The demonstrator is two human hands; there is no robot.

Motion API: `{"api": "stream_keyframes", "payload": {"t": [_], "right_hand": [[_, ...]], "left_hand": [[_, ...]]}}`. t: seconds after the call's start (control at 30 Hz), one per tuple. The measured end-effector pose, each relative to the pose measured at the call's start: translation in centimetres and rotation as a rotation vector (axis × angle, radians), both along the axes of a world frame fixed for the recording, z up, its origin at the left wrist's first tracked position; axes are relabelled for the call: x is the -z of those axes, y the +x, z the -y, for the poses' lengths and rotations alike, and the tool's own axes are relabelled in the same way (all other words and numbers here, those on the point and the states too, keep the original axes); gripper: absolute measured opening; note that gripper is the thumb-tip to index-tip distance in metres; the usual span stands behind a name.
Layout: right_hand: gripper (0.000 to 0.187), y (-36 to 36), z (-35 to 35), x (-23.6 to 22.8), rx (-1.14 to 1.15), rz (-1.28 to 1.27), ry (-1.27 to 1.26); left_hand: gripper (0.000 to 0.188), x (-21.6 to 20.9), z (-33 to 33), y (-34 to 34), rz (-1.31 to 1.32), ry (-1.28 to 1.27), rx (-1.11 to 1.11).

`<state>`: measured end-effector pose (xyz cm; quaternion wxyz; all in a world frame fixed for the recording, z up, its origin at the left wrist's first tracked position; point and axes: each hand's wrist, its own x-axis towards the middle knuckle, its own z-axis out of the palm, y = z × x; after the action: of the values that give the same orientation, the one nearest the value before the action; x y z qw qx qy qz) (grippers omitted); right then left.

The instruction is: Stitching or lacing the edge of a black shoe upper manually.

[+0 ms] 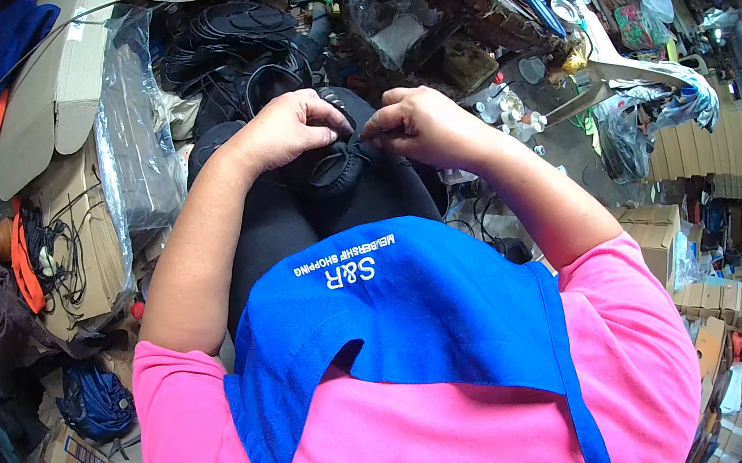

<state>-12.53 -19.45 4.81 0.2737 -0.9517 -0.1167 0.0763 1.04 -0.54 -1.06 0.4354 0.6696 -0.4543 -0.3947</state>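
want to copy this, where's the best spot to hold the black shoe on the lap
Grip the black shoe at its stitched upper rim, one hand from each side, as the left hand and right hand do: it lies flat on the lap, rim facing up.

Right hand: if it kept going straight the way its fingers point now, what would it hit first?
The right hand points toward the person's left, fingertips pinching the black shoe on the lap. Going on, it would press into that shoe at once, then likely meet the left hand gripping the other side; depth is unclear.
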Motion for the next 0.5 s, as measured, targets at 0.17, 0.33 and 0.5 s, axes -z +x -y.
{"api": "stream_keyframes", "payload": {"t": [0.17, 0.33, 0.5], "right_hand": [[0.019, 0.9, 0.0, 0.3, -0.093, 0.038, -0.055], [0.019, 1.5, 1.0, 0.3, -0.074, -0.098, 0.095], [0.020, 1.5, 1.2, 1.2, -0.053, -0.117, 0.155]], "left_hand": [[0.019, 0.0, 0.1, -0.1, 0.007, 0.006, -0.004], [0.018, 0.1, -0.1, -0.2, 0.061, -0.047, 0.004], [0.018, 0.4, -0.2, -0.1, 0.022, -0.063, -0.006]]}}
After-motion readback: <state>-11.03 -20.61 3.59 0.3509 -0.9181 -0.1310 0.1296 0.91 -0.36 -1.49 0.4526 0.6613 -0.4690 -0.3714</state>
